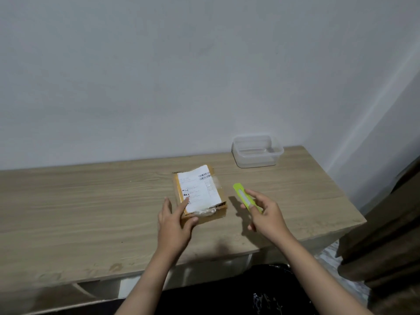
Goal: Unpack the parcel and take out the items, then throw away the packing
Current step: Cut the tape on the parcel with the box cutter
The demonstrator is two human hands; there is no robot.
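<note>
Two hands work over the counter [91, 201]. At 9 o'clock of the parcel [200, 193], the left hand [173, 220] steadies it, its grip spread, forefinger on the white label and thumb at the near edge. The parcel lies flat near the middle, tape still on, so opening has not begun. At 3 o'clock, the right hand [263, 214] pinches a green cutter [246, 197]; whether the blade is out I cannot tell. Next move: blade to the tape seam, shallow. A clear tub [258, 151] stands at 1 o'clock.

I see the parcel [200, 193] mid-frame on the table [91, 201], the container [257, 151] upper right, seemingly near the wall.
</note>
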